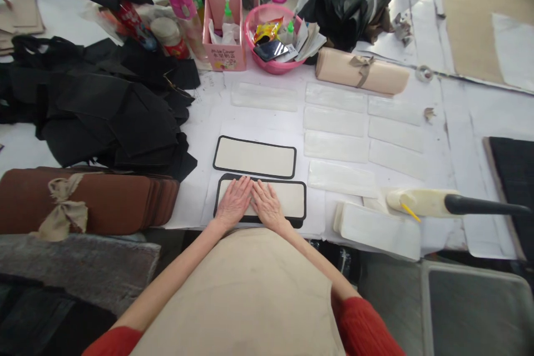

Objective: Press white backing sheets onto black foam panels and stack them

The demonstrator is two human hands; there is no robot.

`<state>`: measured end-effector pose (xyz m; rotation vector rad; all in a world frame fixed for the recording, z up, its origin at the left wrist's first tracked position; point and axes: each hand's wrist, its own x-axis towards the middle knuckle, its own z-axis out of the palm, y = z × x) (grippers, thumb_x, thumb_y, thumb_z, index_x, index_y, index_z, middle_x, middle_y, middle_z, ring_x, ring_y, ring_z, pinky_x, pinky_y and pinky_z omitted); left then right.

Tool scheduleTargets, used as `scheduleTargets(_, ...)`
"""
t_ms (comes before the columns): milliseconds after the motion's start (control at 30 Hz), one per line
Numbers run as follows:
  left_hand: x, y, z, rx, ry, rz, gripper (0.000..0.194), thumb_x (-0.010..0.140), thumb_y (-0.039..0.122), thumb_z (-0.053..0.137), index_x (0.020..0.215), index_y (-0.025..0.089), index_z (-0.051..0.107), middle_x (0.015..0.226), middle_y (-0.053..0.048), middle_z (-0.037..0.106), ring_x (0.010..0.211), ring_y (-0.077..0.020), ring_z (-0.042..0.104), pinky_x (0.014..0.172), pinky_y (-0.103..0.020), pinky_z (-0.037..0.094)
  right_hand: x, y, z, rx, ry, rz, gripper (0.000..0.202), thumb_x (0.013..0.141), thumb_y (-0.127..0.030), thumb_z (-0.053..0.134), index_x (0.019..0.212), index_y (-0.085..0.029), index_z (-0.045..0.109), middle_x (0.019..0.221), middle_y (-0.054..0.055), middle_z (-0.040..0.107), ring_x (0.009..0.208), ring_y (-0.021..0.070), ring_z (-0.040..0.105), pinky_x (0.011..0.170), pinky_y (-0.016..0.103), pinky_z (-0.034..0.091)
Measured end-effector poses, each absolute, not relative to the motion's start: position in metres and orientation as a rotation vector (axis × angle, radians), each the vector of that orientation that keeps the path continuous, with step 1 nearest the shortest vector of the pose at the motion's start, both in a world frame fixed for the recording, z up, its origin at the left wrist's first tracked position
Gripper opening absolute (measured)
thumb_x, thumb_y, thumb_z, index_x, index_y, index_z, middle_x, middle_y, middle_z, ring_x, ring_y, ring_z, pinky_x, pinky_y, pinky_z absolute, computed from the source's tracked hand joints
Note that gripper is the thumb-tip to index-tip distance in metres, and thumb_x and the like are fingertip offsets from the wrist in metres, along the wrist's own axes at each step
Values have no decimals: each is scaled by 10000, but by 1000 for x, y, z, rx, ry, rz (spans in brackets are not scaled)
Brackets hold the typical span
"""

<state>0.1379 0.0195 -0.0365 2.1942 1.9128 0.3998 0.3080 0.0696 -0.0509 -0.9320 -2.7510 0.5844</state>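
A worker's left hand (234,201) and right hand (267,204) lie flat on a black-edged cream panel (292,200), each grip open and clasping nothing; the long, round-cornered panel, black showing beneath it, sits right of the tied brown bundle (120,200), near the front edge; a matching panel (255,157) lies right of the bundle, farther back; white surface (194,206) beside the bundle leaves room; translucent strips (336,146) fill space farthest right of it.
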Motion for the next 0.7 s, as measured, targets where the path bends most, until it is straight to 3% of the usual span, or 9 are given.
scheduleTargets(200, 127, 16, -51, 2202, 1924, 261, 673, 924, 405, 433, 1511, 131, 251, 1580, -157, 235, 1470, -289, 183, 1195, -523, 100, 333, 76, -43, -1142, -2721, 574, 666, 966, -442, 455, 1527, -159, 234, 1582, 86, 255, 1483, 220, 141, 1215, 459, 80)
scheduleTargets(467, 105, 3, -58, 2101, 2016, 385, 759, 874, 419, 524, 1515, 126, 242, 1570, -178, 258, 1468, -309, 182, 1189, -529, 141, 392, 82, -60, -1662, -2473, 500, 680, 981, -462, 394, 1536, -126, 190, 1582, 134, 243, 1484, 250, 127, 1190, 506, 117)
scheduleTargets(700, 104, 3, -62, 2153, 2020, 400, 776, 874, 397, 524, 1526, 136, 193, 1566, -188, 271, 1467, -313, 187, 1177, -521, 187, 393, 80, -65, -1658, -2416, 427, 648, 984, -450, 393, 1526, -135, 231, 1572, 129, 277, 1479, 253, 149, 1189, 489, 139)
